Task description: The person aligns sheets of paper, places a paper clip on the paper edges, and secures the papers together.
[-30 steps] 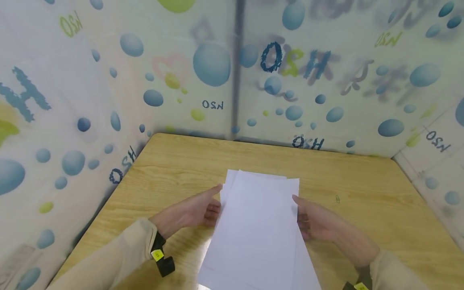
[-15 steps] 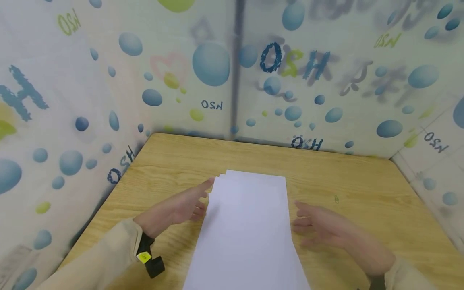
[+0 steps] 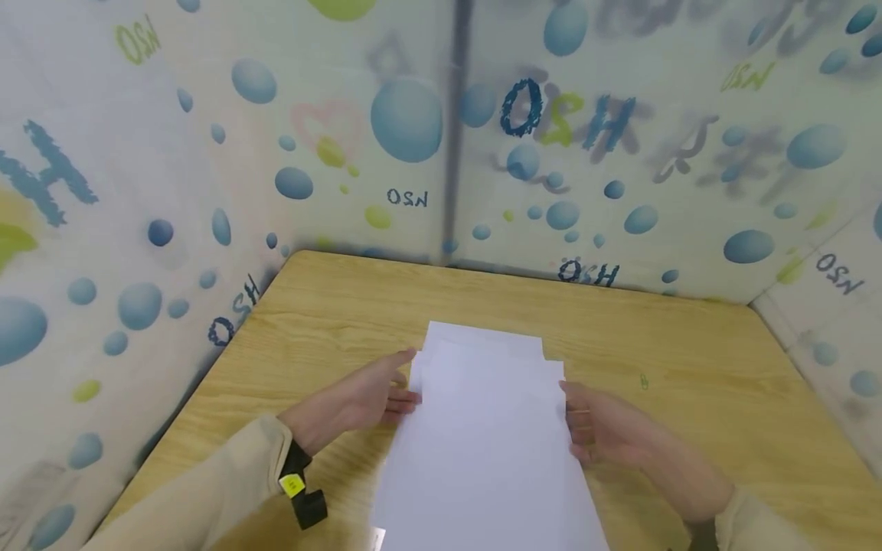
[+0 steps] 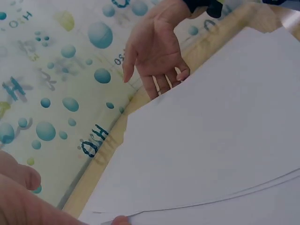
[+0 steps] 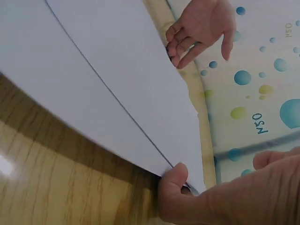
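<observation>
A stack of white paper sheets (image 3: 482,444) lies lengthwise before me, its sheets out of line with one another at the far end. My left hand (image 3: 361,398) is at the left edge, fingers loosely extended against the sheets. Along the right edge, my right hand (image 3: 609,428) touches the paper with its fingertips, palm turned inward. The right wrist view shows one fingertip (image 5: 176,176) of that hand against the sheets' edge, and a long line where the sheets (image 5: 117,93) overlap. Across the paper in the left wrist view, the right hand (image 4: 157,51) has fairly straight fingers.
The light wood table (image 3: 344,306) carries the paper. A small paper clip (image 3: 644,381) lies to the right of the stack. Patterned wall sheeting (image 3: 344,153) borders the table at the back and sides. A black wrist camera (image 3: 303,493) sits on the left wrist.
Both hands moved off the paper's sides, the upper sheets shifting left, then came back against the edges. The upper sheets now lie further right again, with one sheet showing beyond them at the far end.
</observation>
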The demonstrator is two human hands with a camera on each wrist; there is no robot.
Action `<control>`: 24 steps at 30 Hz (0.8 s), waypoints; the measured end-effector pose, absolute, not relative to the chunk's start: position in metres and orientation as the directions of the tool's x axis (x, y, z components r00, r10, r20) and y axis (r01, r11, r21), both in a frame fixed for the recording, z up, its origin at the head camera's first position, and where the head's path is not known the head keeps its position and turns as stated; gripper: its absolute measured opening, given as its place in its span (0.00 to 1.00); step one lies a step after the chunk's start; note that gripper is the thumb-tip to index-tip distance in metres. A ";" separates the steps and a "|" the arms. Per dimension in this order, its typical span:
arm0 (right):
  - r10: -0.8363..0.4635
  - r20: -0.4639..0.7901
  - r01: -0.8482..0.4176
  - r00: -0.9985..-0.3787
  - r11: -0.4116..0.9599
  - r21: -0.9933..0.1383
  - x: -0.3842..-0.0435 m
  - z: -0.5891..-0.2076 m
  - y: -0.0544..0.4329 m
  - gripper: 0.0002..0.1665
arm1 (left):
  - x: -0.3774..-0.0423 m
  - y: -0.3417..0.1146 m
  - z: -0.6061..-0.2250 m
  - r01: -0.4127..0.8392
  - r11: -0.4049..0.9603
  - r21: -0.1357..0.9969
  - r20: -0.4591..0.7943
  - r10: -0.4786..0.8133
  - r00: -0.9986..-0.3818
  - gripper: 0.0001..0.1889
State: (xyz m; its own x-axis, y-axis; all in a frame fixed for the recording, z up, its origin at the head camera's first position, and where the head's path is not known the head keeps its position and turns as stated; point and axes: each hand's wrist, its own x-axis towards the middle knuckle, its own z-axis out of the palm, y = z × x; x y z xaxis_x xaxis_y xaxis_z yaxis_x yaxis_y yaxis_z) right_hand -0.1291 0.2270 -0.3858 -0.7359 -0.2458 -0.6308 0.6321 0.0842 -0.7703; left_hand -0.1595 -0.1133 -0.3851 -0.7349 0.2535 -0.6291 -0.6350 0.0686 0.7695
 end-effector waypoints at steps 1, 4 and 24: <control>-0.244 -0.633 0.636 -0.735 0.075 -0.768 -0.129 -0.386 0.226 0.43 | -0.160 -0.112 -0.387 -0.642 0.069 0.763 -0.635 0.259 -0.727 0.45; -0.268 -0.632 0.638 -0.728 0.072 -0.766 -0.130 -0.387 0.223 0.39 | -0.161 -0.108 -0.389 -0.639 0.088 0.764 -0.635 0.273 -0.722 0.43; -0.299 -0.609 0.620 -0.735 0.069 -0.782 -0.126 -0.387 0.217 0.27 | -0.156 -0.105 -0.381 -0.553 0.185 0.812 -0.574 0.420 -0.703 0.41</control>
